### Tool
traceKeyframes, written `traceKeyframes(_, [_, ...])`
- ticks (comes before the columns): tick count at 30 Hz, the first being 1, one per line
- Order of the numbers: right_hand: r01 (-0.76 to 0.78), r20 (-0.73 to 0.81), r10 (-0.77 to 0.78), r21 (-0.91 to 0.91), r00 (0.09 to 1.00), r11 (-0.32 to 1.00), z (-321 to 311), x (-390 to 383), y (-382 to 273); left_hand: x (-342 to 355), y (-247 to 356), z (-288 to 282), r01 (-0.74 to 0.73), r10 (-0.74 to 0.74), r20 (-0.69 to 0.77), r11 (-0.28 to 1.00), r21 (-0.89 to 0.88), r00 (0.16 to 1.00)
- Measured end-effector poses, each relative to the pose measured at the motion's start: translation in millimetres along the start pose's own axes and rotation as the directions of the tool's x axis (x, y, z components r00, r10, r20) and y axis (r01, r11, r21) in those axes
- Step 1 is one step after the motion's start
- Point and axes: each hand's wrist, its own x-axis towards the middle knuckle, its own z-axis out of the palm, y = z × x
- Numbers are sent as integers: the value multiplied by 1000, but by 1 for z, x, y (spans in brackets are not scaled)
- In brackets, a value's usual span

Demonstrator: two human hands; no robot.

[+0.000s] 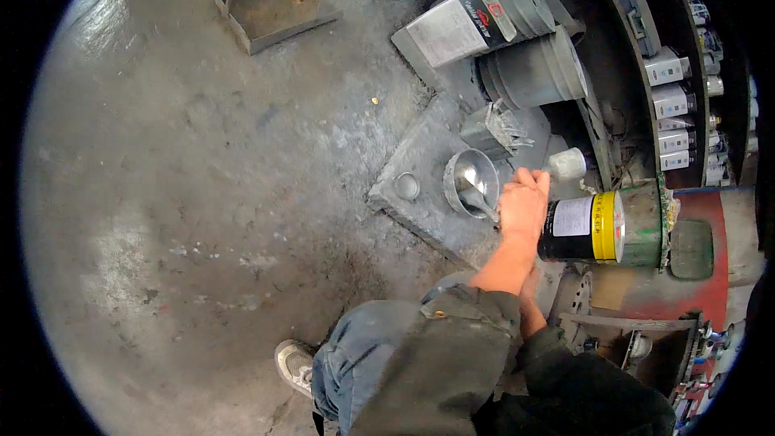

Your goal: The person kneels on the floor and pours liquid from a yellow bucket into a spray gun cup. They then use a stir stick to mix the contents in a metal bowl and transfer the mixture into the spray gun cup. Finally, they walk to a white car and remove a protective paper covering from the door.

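Note:
My left hand (525,198) is closed, its back toward me, just right of a round metal bowl (447,181). What its fingers hold is hidden. A grey spatula-like tool (480,203) leans in the bowl, its outer end meeting the hand's edge; whether it is gripped does not show. Of my right hand, only the wrist (530,311) shows, below the left forearm; its fingers are hidden. Beside my left wrist stands a black and yellow can (570,228) with a white label. Past my fingertips is a small whitish container (567,164).
A square tin holding sticks (484,131) stands behind the bowl on the stained grey slab (420,145), near a round lid (407,186). Farther back are grey buckets (529,73) and a rectangular can (452,28). Shelves with cans (670,101) line the right; a metal tray (278,0) lies far left.

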Motion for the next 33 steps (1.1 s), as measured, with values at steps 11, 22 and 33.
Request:
traceKeyframes(11, [-164, 93, 145, 259, 985, 952, 24, 27, 7, 8, 16, -5, 63, -63, 79, 998, -1, 995])
traceKeyframes(22, [-255, 154, 220, 267, 963, 929, 33, 41, -3, 8, 19, -9, 56, -54, 70, 998, -35, 996])
traceKeyframes(33, [-293, 185, 256, 209, 949, 933, 36, 26, 9, 5, 15, -13, 44, -42, 55, 998, -37, 998])
